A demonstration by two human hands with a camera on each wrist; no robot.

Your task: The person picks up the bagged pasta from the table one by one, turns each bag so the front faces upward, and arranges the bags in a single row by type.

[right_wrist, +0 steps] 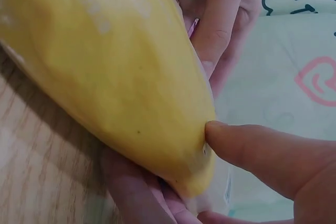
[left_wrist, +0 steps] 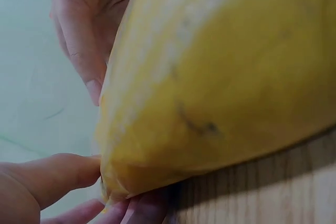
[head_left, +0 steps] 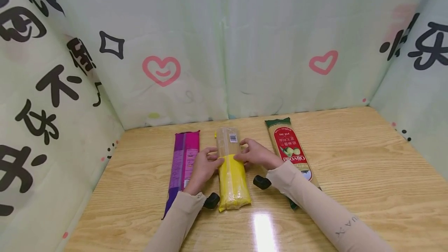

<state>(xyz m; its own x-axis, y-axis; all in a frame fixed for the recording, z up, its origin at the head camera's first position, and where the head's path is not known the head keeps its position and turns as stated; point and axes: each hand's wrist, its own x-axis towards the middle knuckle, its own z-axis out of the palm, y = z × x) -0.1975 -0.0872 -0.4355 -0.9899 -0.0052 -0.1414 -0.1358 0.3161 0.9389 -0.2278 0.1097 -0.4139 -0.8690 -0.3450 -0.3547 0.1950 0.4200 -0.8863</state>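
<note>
A bright patch of light is reflected on the wood-grained table at the near side. Both forearms are covered by beige sleeves, with a few dark letters printed on the right one. A small black device is seen beside the left wrist, and another beside the right. Between the hands, a yellow packet with a clear upper part is laid lengthwise on the table. Its left edge is pinched between thumb and fingers by the left hand, its right edge likewise by the right hand; the fingers are tucked under it. To the left, a purple and pink packet is partly covered by the left hand. To the right, a red-labelled packet is crossed by the right sleeve. Behind the table, a pale curtain is hung, printed with pink hearts.
</note>
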